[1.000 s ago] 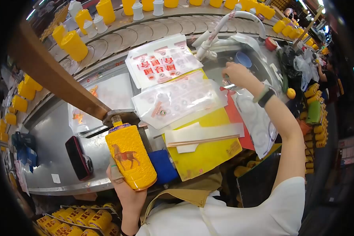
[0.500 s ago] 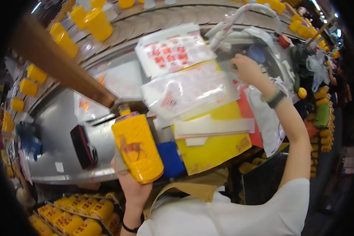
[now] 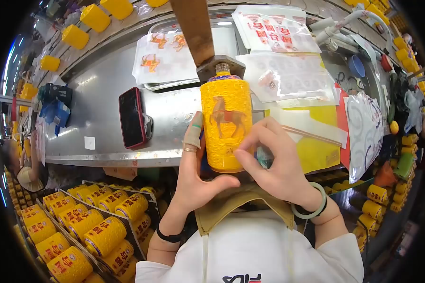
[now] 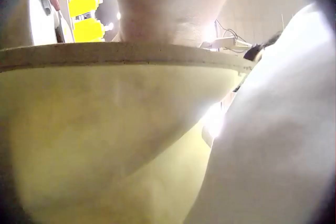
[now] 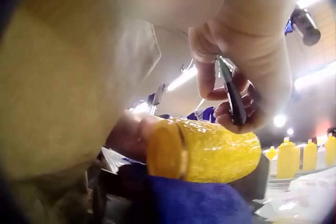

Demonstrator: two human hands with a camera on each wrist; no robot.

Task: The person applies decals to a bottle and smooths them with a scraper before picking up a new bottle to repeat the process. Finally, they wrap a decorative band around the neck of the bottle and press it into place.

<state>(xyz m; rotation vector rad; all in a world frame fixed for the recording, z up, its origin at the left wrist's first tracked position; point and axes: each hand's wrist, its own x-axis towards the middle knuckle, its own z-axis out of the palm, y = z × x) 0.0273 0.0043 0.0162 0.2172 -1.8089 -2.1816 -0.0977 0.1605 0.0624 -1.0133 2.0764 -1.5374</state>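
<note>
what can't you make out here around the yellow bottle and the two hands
- Yellow bottle base: head view, hidden behind the left hand and right hand.
- Bottle mouth: head view, covered by the brown arm's metal clamp.
- Thin dark tool in the right hand: its tip is hidden by fingers in the right wrist view.
- Left wrist view: only blurred yellow, nothing readable.

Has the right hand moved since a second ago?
Yes. The right hand left the far blue cup and now touches the yellow bottle near the person's body.
</note>
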